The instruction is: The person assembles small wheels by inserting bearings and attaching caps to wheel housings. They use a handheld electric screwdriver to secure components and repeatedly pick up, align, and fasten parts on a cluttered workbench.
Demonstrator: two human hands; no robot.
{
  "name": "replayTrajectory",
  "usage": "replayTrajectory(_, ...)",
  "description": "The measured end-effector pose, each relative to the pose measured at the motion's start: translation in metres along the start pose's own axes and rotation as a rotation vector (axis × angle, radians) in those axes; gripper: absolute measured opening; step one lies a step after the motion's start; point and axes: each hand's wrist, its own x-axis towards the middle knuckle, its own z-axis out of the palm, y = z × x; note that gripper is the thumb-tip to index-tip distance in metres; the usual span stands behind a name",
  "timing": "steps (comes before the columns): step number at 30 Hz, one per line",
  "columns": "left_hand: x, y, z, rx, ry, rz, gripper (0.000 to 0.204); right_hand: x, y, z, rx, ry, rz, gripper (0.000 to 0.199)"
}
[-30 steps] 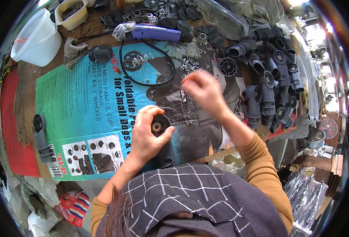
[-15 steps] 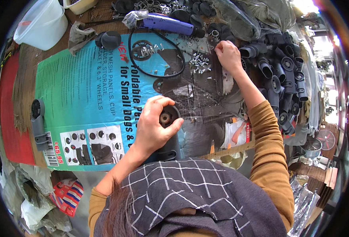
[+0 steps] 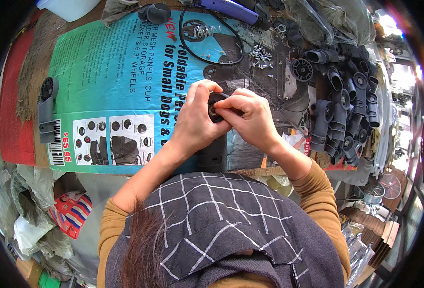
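Note:
A dark grey plastic tube part [image 3: 212, 158] with a round, cupped head stands near the front edge of the cardboard. My left hand [image 3: 190, 120] is closed around that head, its thumb and fingers curled about the rim. A brass-coloured ring shows deep in the cup. My right hand [image 3: 251, 117] is pinched, its fingertips down in the cup's opening; whatever they hold is too small or hidden to make out. Ahead of both hands lies a heap of small silver screws [image 3: 261, 56]. Left of it are loose coil springs [image 3: 206, 31] within a black cord loop [image 3: 242, 48].
Many similar grey plastic parts [image 3: 342, 103] are piled at the right, beside a round black disc [image 3: 301, 70]. Another such part [image 3: 47, 110] lies at the far left. A purple power screwdriver [image 3: 231, 10] lies at the back. Printed cardboard [image 3: 92, 91] covers the tabletop.
My right hand has come back from the small metal parts near the pile to the cup in my left hand. The view has shifted, so the table sits higher in the picture.

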Motion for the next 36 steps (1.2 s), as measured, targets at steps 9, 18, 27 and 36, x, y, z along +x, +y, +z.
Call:
replayTrajectory(9, -0.001, -0.002, 0.001, -0.012, -0.022, -0.027, 0.062, -0.011, 0.009, -0.014, -0.069, 0.194, -0.036, 0.009)
replayTrajectory(18, -0.002, -0.002, 0.002, -0.016, 0.013, 0.031, 0.051, 0.011, 0.104, -0.06, -0.536, 0.295, 0.166, 0.01)
replayTrajectory(27, -0.005, 0.003, 0.001, 0.054, 0.044, 0.113, 0.027, -0.007, 0.002, -0.027, 0.094, -0.094, 0.169, 0.018)
replayTrajectory(36, -0.005, 0.002, 0.0, 0.019, 0.023, 0.126, 0.015, 0.144, 0.056, -0.042, -0.597, 0.365, -0.183, 0.027)
